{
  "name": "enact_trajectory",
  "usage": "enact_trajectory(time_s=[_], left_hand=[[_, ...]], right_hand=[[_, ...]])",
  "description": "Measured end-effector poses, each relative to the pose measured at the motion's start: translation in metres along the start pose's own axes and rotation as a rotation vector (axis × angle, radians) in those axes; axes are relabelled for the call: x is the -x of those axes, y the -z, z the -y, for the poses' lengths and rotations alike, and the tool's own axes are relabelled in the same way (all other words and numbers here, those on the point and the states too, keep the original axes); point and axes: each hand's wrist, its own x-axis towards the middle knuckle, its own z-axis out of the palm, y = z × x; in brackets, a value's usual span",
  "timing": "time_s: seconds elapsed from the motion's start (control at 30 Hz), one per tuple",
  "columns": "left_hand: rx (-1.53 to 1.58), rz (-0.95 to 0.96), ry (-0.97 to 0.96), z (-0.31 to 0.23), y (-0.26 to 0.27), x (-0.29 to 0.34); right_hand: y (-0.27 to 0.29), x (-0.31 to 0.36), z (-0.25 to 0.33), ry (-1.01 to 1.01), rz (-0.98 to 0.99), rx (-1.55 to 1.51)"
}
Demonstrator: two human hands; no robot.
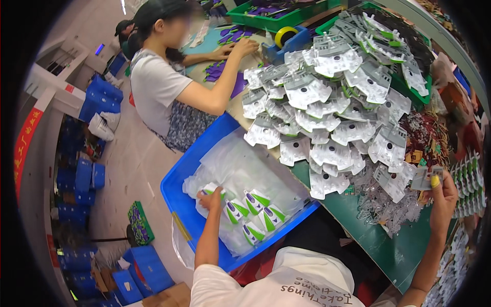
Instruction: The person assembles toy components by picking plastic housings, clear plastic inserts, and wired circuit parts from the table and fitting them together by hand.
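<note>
My left hand (210,199) is inside a blue bin (179,171), its fingers closed on a white-and-green plastic piece (208,190) over the clear plastic liner (215,163). Several similar white, green and purple pieces (254,203) lie on that liner, to the right of the hand. Out at the far right, above the green table (381,250), my right hand (443,198) pinches a small greyish plastic part (426,178). Yellow wrapping covers a fingertip of it. Loose clear plastic parts (391,212) lie left of this hand, beside a heap of grey-and-white plastic shells (307,92).
Red wires with small boards (424,133) lie behind my right hand. Rows of green-and-white parts (468,187) stand at the right edge. A co-worker (158,92) handles purple pieces (220,71) at the far left, near a blue tape dispenser (290,43) and green trays (279,23).
</note>
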Motion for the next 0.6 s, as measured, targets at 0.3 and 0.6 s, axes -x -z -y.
enact_trajectory(time_s=[0.3, 0.6], left_hand=[[0.786, 0.953, -0.33, -0.081, 0.092, 0.187], [1.05, 2.154, 0.219, -0.114, 0.082, 0.32]], right_hand=[[-0.055, 0.03, 0.006, -0.134, 0.166, -0.155], [-0.144, 0.054, 0.01, 0.106, 0.16, -0.293]])
